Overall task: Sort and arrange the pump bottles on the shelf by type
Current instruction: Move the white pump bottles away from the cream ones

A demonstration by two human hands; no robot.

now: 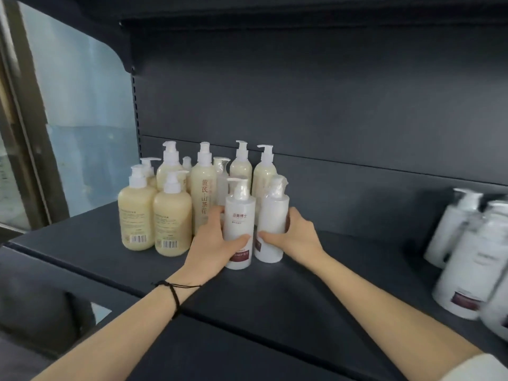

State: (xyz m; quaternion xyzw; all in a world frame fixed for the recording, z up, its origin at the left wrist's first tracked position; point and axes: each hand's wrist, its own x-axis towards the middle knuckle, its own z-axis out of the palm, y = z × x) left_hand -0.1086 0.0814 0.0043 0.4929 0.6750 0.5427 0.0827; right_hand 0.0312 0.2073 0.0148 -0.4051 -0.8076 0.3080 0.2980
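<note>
- The dark grey metal shelf carries two separate lots of bottles, so I'd judge the sort about half done: one lot at the right looks settled, while the lot at the left is mixed.
- The cluster of cream-yellow plastic pump bottles stands left of centre, packed close together. It holds squat round-shouldered bottles in front with barcodes showing, and tall slim ones behind with red lettering down the side. These two shapes are not yet separated, which seems to be work left.
- The group of white plastic pump bottles stands at the far right edge, well apart from the cream ones. They are blurred, but a dark red label shows low on one.
- The white cylindrical pump bottle with a dark red label band stands upright on the shelf, touching the front of the cream cluster, with its pump head bare.
- The white cylindrical pump bottle with clear film over its pump stands just beside it on the right, also upright. A third white bottle sits deeper among the cream ones and also looks misplaced.
- The left hand has its grip wrapped round the red-banded bottle, thumb across the front.
- The right hand has its grip curled round the film-topped bottle in the same way. Both bottles likely belong with the white group.
- A thin black cord bracelet circles the left wrist.
</note>
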